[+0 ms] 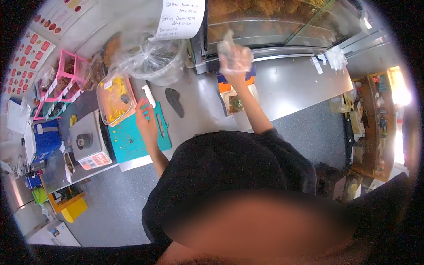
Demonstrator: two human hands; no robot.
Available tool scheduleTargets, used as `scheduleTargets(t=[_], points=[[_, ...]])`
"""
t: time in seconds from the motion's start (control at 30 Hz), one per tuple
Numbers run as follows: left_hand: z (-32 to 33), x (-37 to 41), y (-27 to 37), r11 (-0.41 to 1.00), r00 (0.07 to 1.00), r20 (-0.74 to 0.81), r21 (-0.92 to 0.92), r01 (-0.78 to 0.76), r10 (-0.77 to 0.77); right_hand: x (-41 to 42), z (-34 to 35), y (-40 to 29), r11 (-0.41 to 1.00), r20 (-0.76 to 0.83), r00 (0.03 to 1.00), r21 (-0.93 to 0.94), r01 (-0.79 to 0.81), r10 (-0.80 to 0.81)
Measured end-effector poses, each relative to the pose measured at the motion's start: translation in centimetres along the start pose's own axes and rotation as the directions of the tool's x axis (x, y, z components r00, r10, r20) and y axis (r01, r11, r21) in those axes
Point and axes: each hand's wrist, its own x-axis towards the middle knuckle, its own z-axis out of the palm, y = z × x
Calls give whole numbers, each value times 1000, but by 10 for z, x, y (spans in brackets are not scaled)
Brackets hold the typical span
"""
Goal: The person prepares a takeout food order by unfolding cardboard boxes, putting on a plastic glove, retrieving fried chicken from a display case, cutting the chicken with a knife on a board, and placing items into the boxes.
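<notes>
My left hand, bare with fingers apart, hovers over the top edge of a teal cutting board strewn with yellow crumbs. Beyond its fingertips lies a white-handled knife, the blade hidden. To its left, a clear container holds yellow food pieces. Raised near the glass display case's lower edge, my right hand is blurred and has a translucent plastic bag or glove around its fingers; whether the hand grips it is unclear. Under the right forearm, a packet with orange and purple parts rests on the metal counter.
A dark, flat object lies on the metal counter. A plastic-lined tub stands at the back, beside the glass display case. A flat-topped scale and pink racks are at left. White plastic bags lie at right.
</notes>
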Motion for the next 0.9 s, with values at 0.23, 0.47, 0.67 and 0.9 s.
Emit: scheduleTargets(t=[0.23,0.47,0.67,0.9], points=[[-6,-12,12,998,998,-20,-30,-60,59,69,48,-51,993,58,991,0,-120,120],[-15,-30,11,998,999,-42,58,4,-2,75,32,-34,990,3,1000,-141,4,-3],[-19,-43,13,997,995,-96,76,15,-7,96,3,30,969,-199,979,-249,-8,-43],[-12,-64,11,993,990,-132,99,64,-51,97,-16,120,982,-242,954,-14,-187,178]])
